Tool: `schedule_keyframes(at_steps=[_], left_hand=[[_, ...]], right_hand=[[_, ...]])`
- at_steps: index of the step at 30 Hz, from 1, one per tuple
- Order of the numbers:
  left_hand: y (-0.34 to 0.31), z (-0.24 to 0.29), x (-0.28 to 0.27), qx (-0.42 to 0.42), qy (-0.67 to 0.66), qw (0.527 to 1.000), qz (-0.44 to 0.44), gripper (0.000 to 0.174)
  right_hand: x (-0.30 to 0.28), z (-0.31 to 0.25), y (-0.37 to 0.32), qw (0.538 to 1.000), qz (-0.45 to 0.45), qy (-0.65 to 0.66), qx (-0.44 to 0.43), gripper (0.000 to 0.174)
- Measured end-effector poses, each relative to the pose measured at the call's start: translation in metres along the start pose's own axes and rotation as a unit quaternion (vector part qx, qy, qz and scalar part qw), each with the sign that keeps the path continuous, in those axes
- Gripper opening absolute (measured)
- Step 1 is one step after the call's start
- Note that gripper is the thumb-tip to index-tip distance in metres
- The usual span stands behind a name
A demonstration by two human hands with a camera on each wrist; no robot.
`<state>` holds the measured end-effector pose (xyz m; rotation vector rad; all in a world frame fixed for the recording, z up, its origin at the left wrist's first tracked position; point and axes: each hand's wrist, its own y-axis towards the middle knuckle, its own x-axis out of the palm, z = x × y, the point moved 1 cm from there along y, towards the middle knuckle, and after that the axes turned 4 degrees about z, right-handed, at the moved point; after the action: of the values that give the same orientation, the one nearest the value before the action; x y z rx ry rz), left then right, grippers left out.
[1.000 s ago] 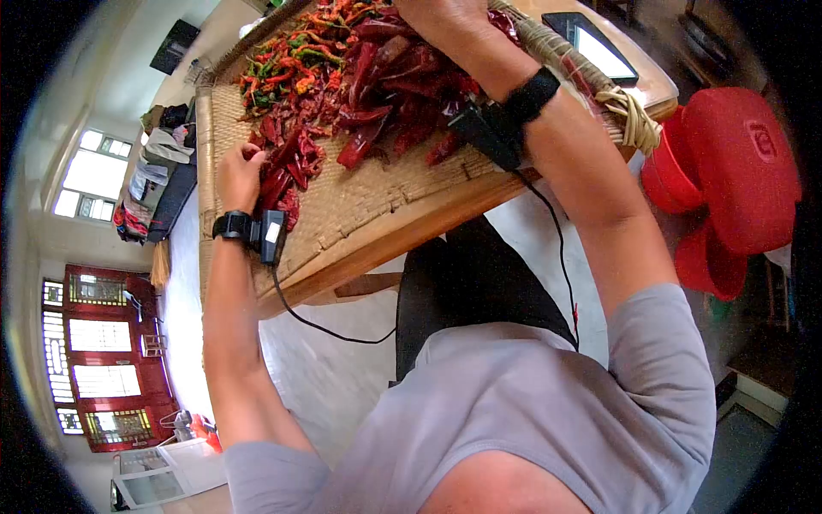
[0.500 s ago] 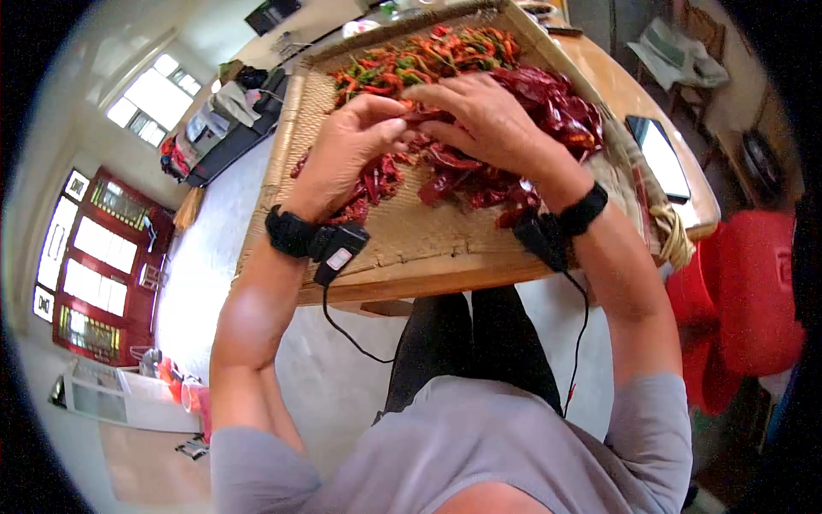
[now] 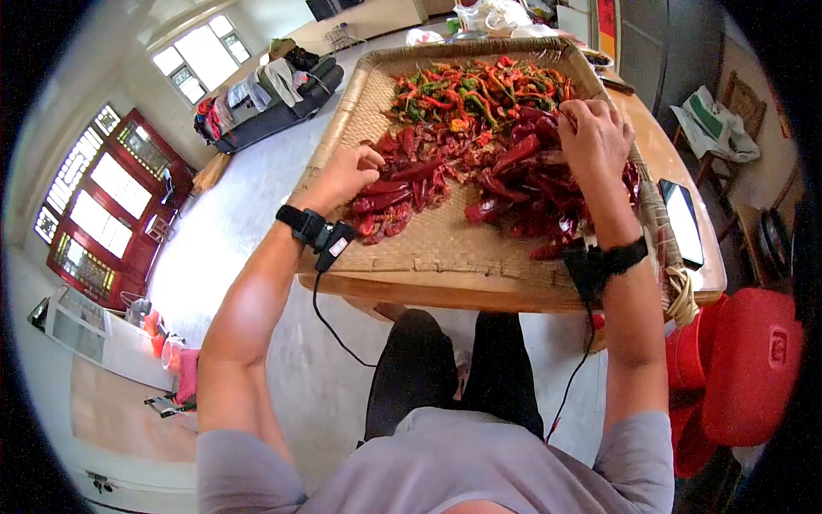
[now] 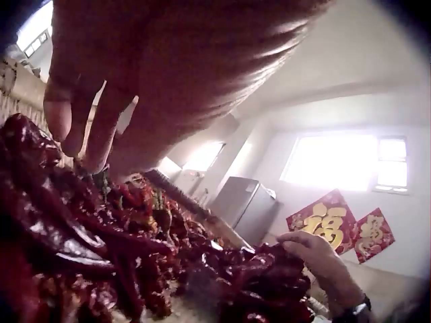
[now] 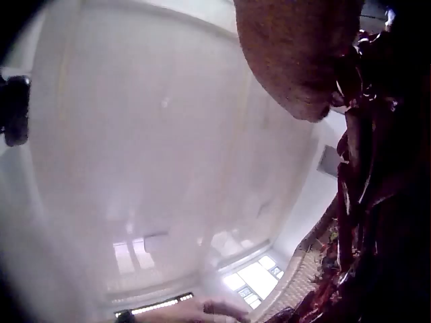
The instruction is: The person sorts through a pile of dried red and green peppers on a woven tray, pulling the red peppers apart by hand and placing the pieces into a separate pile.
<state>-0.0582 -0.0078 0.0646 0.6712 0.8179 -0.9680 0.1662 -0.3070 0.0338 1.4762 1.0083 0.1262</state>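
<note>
The left hand [image 3: 347,176] has its fingers loosely bent, with small gaps between them, over the left heap of dark red peppers [image 3: 385,201]. The right hand [image 3: 595,141] has bent fingers at the right heap [image 3: 522,180]; I cannot tell if they pinch anything. Both heaps lie in the woven tray [image 3: 428,254], whose weave shows between them and toward the near edge. Only the left wrist view shows diamond-shaped red wall decorations [image 4: 323,225].
</note>
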Motion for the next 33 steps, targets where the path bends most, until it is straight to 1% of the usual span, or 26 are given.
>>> schedule_keyframes(at_steps=[3,4,5,6,7,9,10,11,12,14,15,16,17,19,20,23,24,27,30,33], left_hand=[[0.005,-0.01,0.016,0.103,0.084,0.991,-0.002,0.03],[0.016,-0.024,0.026,0.149,0.083,0.985,0.0,0.035],[0.027,-0.03,0.033,0.156,0.104,0.982,-0.015,0.04],[0.029,-0.025,0.04,0.165,0.121,0.979,-0.024,0.043],[0.031,-0.018,0.044,0.174,0.137,0.975,-0.031,0.045],[0.05,-0.03,0.055,0.127,0.152,0.978,-0.069,0.048],[0.054,-0.032,0.059,0.2,0.184,0.962,-0.027,0.048],[0.061,-0.035,0.061,0.181,0.235,0.955,-0.02,0.049],[0.063,-0.034,0.062,0.169,0.209,0.963,-0.033,0.049],[0.069,-0.039,0.069,0.146,0.182,0.971,-0.05,0.049],[0.068,-0.04,0.072,0.136,0.182,0.972,-0.056,0.048],[0.059,-0.037,0.075,0.142,0.175,0.974,-0.028,0.046],[0.063,-0.043,0.073,0.131,0.148,0.979,-0.05,0.046],[0.065,-0.054,0.075,0.213,0.081,0.974,-0.01,0.049],[0.067,-0.059,0.076,0.204,0.067,0.977,-0.01,0.051],[0.065,-0.063,0.077,0.214,0.057,0.975,0.001,0.053],[0.067,-0.063,0.077,0.209,0.057,0.976,-0.006,0.055],[0.065,-0.064,0.081,0.213,0.047,0.976,0.017,0.055],[0.062,-0.061,0.081,0.178,0.042,0.983,0.0,0.054],[0.064,-0.062,0.082,0.174,0.024,0.984,0.009,0.054]], right_hand=[[0.011,0.006,0.0,0.999,0.037,0.013,-0.009,0.027],[0.014,0.009,0.001,0.997,0.065,0.031,-0.008,0.027],[0.011,0.009,0.005,0.994,0.078,0.068,-0.018,0.03],[0.003,0.007,0.005,0.992,0.117,0.036,-0.038,0.03],[-0.002,0.006,0.005,0.989,0.133,0.06,-0.036,0.024],[-0.007,0.009,0.011,0.978,0.169,0.114,-0.037,0.014],[-0.008,0.014,0.013,0.98,0.157,0.113,-0.036,0.015],[-0.007,0.018,0.014,0.982,0.146,0.114,-0.034,0.016],[-0.003,0.021,0.013,0.983,0.136,0.118,-0.032,0.017],[0.015,0.036,0.018,0.984,0.1,0.051,-0.136,0.019],[0.015,0.032,0.018,0.978,0.084,0.019,-0.189,0.02],[0.015,0.026,0.013,0.985,0.106,0.127,-0.056,0.021],[0.015,0.023,0.014,0.984,0.105,0.126,-0.066,0.021],[0.017,0.023,0.017,0.983,0.107,0.125,-0.084,0.022],[0.018,0.024,0.017,0.981,0.125,0.115,-0.092,0.023],[0.025,0.037,0.019,0.977,0.144,0.112,-0.112,0.025],[0.025,0.037,0.02,0.984,0.123,0.093,-0.086,0.025],[0.019,0.039,0.019,0.979,0.102,0.103,-0.14,0.025],[0.018,0.036,0.018,0.985,0.102,0.101,-0.094,0.024],[0.016,0.037,0.016,0.983,0.105,0.115,-0.098,0.025]])
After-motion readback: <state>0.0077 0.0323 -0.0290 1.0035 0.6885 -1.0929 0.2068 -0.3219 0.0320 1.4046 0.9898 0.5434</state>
